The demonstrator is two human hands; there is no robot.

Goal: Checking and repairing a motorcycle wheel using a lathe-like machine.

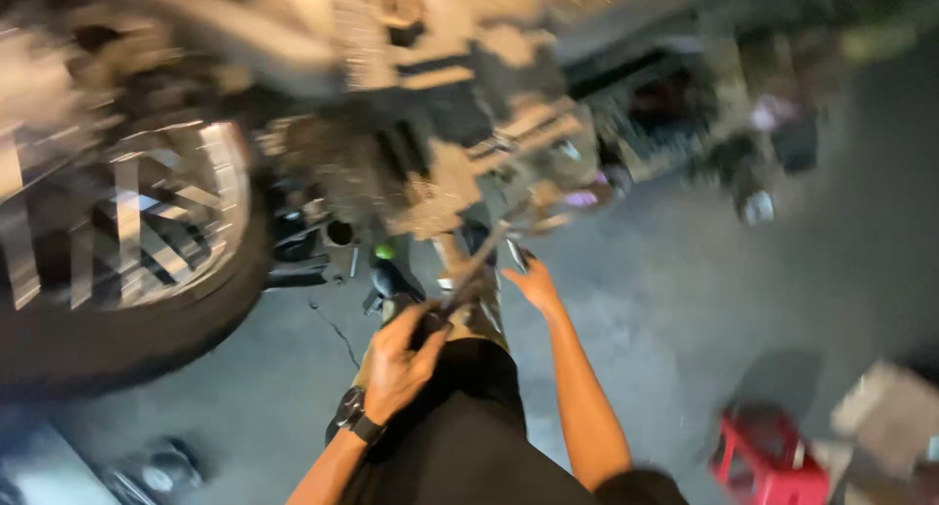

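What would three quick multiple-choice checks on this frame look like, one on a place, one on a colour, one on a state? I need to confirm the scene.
1. Where is the wheel?
A. At the left of the view
B. At the lower right
C. Behind the stool

2. What colour is the small stool on the floor?
A. Blue
B. Red
C. Yellow

3. What is the left hand doing?
A. Lying flat on the floor
B. Closed around a long thin tool
C. Resting on the stool

Answers:
1. A, the spoked wheel fills the left side.
2. B, the stool at the lower right is red.
3. B, its fingers wrap the tool's near end, while the right hand reaches out beside it; motion blur hides what kind of tool it is.
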